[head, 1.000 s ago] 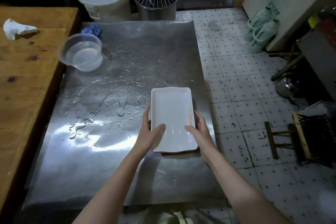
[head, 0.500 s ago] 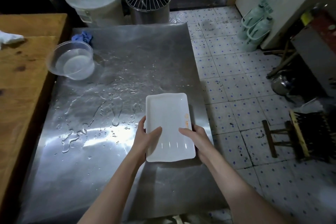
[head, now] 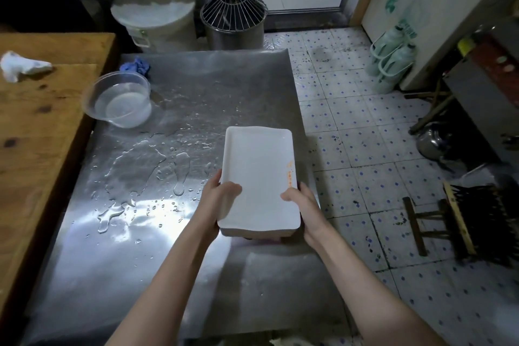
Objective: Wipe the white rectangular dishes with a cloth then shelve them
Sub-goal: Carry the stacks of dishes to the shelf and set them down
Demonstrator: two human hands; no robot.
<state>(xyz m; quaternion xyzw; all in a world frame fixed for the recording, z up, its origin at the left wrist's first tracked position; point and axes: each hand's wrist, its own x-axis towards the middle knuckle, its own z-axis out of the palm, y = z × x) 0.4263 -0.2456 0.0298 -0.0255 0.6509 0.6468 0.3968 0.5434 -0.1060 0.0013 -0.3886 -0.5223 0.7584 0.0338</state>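
A white rectangular dish (head: 259, 174) with orange print along its right rim is held above the right side of the wet steel table (head: 157, 233). My left hand (head: 217, 199) grips its near left edge, thumb on the inside. My right hand (head: 303, 206) grips the near right edge the same way. The dish's near end is lifted off the table and casts a shadow below. A blue cloth (head: 136, 66) lies crumpled at the table's far left corner. A white cloth (head: 21, 66) lies on the wooden counter (head: 36, 126) to the left.
A clear plastic bowl of water (head: 120, 100) stands at the table's far left. Water puddles spread over the table's middle. Behind the table stand a lidded bucket (head: 153, 17) and a dough mixer (head: 233, 14). A low wooden stool (head: 429, 222) is on the tiled floor at the right.
Both hands have raised the dish off the table, near end up, and drawn it a little closer. The view has shifted slightly.
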